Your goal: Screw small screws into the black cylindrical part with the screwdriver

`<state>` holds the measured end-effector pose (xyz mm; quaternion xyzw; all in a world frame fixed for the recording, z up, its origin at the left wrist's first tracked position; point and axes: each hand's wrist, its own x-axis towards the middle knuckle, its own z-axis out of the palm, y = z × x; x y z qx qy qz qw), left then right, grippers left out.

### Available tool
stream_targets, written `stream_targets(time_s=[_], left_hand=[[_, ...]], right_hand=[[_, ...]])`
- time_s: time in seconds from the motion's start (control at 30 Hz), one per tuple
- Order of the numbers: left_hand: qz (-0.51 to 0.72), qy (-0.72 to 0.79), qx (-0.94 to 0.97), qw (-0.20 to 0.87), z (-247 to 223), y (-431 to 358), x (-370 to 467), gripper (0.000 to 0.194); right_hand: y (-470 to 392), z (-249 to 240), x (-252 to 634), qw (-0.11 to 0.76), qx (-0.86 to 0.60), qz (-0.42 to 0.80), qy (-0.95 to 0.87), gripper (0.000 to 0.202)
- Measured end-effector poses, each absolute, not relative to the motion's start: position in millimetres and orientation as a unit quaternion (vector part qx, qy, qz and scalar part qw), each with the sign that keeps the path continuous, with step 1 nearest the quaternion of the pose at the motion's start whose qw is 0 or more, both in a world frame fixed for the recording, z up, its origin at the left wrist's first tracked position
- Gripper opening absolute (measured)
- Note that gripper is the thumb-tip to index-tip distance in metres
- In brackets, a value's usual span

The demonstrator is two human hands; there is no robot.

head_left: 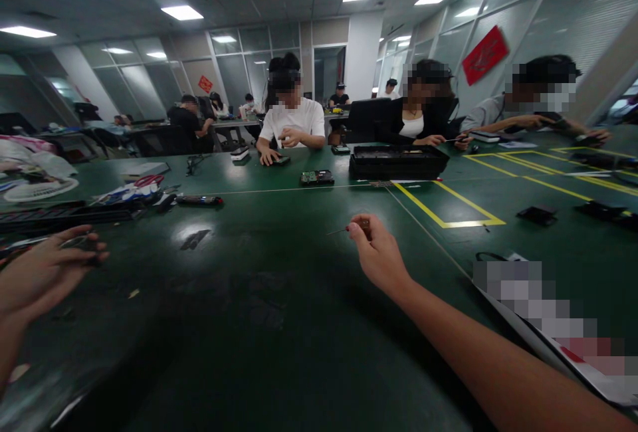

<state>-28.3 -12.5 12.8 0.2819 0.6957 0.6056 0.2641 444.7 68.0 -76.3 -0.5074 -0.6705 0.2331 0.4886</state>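
Over the middle of the green table (pixel 294 246), my right hand (pixel 376 249) is closed around the brown handle of a small screwdriver (pixel 365 226). Its thin metal shaft points left. At the left edge, my left hand (pixel 50 269) has its fingers curled round a small dark object (pixel 92 249) with a thin, shiny curved part; I cannot make out what it is. Beyond my right hand, a hard drive (pixel 316 177) with a green circuit board lies flat, apart from both hands. A dark pen-like tool (pixel 199 200) lies beyond my left hand.
A long black open box (pixel 399 163) stands at the far side. Tools and red-handled items (pixel 148 181) crowd the left. Yellow tape (pixel 473 224) marks the right, with small black trays (pixel 537 215) nearby. A white bag (pixel 588 379) lies front right. Several people sit opposite.
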Motion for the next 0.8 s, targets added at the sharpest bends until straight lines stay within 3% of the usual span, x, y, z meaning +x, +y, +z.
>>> stream_targets(time_s=[0.1, 0.2, 0.37, 0.5, 0.67, 0.8], left_hand=[[0.582, 0.671, 0.347, 0.302, 4.3, 10.5, 8.1, 0.044], [0.511, 0.640, 0.433, 0.377, -4.5, 31.6, 64.4, 0.024], [0.455, 0.499, 0.564, 0.475, -35.0, 58.0, 168.1, 0.043], [0.427, 0.438, 0.617, 0.496, -63.9, 62.6, 234.4, 0.042], [0.409, 0.410, 0.637, 0.509, -91.2, 55.2, 259.6, 0.050], [0.369, 0.401, 0.678, 0.493, -97.3, 47.9, 253.8, 0.042]], right_hand=[[67.2, -75.0, 445.0, 0.482, -0.496, 0.233, -0.684, 0.028], [65.8, -72.0, 445.1, 0.490, -0.487, 0.222, -0.688, 0.028], [59.8, -64.6, 447.6, 0.503, -0.481, 0.183, -0.694, 0.028], [53.8, -63.8, 451.9, 0.565, -0.451, 0.169, -0.670, 0.029], [50.2, -62.4, 451.5, 0.645, -0.413, 0.197, -0.612, 0.026], [49.7, -59.2, 446.0, 0.694, -0.379, 0.262, -0.553, 0.023]])
